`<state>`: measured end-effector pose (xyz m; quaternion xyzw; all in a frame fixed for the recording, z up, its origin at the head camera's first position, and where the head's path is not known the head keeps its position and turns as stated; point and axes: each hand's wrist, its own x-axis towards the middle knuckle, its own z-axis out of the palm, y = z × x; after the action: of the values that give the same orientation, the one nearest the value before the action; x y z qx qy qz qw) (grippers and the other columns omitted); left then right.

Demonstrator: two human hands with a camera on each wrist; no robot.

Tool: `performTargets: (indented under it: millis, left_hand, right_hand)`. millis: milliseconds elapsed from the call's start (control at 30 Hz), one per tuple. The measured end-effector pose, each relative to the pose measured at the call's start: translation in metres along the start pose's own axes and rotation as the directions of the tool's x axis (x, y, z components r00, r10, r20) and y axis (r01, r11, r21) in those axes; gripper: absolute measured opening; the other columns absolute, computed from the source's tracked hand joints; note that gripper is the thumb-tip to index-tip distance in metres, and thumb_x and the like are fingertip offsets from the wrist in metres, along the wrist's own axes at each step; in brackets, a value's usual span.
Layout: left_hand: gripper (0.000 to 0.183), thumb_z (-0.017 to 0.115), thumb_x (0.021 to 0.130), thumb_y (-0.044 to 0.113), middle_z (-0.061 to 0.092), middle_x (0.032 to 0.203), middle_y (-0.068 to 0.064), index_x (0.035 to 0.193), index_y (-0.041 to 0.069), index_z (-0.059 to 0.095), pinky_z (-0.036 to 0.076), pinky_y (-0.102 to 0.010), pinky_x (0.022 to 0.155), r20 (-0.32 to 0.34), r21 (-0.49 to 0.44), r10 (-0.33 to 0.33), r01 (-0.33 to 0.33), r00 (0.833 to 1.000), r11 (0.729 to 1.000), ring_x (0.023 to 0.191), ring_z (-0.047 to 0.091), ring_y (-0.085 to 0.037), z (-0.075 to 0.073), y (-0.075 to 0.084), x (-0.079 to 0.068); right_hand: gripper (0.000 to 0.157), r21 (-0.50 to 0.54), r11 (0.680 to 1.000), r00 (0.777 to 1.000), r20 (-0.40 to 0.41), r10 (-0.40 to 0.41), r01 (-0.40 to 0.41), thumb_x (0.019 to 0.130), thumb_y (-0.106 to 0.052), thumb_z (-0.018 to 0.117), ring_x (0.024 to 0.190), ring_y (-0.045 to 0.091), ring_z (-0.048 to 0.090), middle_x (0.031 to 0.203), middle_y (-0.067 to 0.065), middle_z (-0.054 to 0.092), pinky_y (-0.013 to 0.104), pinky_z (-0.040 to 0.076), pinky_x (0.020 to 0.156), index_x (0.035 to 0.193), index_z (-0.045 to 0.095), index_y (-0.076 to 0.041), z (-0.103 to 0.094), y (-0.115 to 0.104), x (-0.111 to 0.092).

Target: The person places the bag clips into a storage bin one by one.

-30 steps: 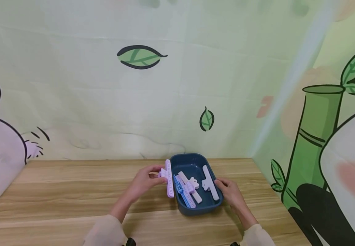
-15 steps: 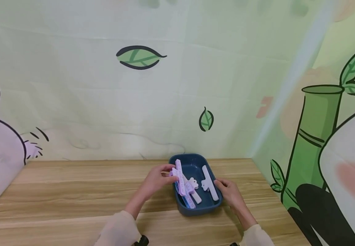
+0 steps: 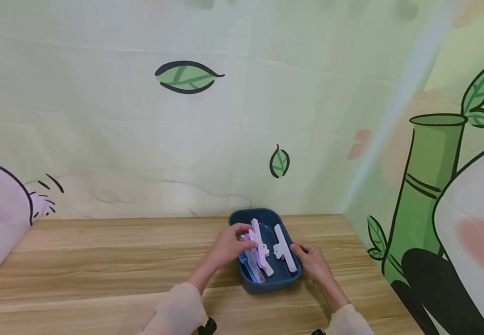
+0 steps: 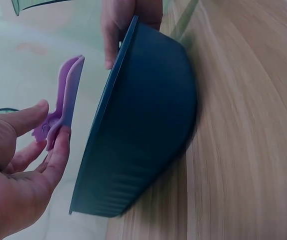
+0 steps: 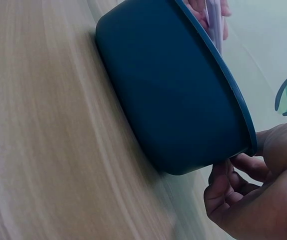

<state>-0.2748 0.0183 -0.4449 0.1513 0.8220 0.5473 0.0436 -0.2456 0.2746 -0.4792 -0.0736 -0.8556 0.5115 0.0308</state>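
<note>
Over the left part of a dark blue plastic bin [image 3: 263, 287], my left hand [image 3: 226, 245] pinches a long purple ruler clip [image 4: 69, 95] between thumb and fingers. The left wrist view shows this clip raised above the bin's rim. Inside the bin, a blue clip [image 3: 245, 264] and a lilac clip [image 3: 255, 266] lie at the left, partly hidden by my hand and the held clip. A white clip [image 3: 269, 271] shows beneath the held one. Another white clip [image 3: 285, 249] leans along the right wall. My right hand [image 3: 314, 261] grips the bin's right rim, thumb on top, fingers curled below.
The bin stands on a wood-grain table [image 3: 112, 260], near its back edge. Behind rises a pale green printed backdrop [image 3: 208, 139] with leaves, bamboo and panda figures.
My left hand has carried the purple ruler clip rightward, from beside the bin's left rim to over the clips inside. The right hand keeps its grip on the rim.
</note>
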Motion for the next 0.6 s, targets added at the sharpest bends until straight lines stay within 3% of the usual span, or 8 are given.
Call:
performTargets:
  millis: [233,600]
  left_hand:
    - [0.050,0.081,0.092,0.020,0.067,0.117,-0.014,0.134,0.001,0.064,0.059,-0.036,0.083,0.012,0.030,-0.002,0.002,1.000,1.000,0.095,0.061,-0.025,0.013,0.006,0.004]
    - [0.050,0.080,0.092,0.023,0.062,0.138,-0.018,0.136,0.004,0.064,0.051,-0.048,0.103,0.005,0.066,-0.037,0.036,0.999,0.997,0.117,0.061,-0.031,0.034,0.011,0.012]
  right_hand:
    - [0.039,0.014,1.000,1.000,-0.002,0.001,-0.001,0.107,-0.021,0.057,0.118,0.034,0.061,0.130,0.024,0.066,0.052,0.048,0.104,0.132,0.065,0.008,0.000,0.002,0.001]
    - [0.038,0.015,1.000,1.000,-0.002,-0.016,0.016,0.107,-0.022,0.059,0.111,0.030,0.063,0.123,0.022,0.069,0.048,0.050,0.100,0.129,0.067,0.008,0.000,0.001,0.001]
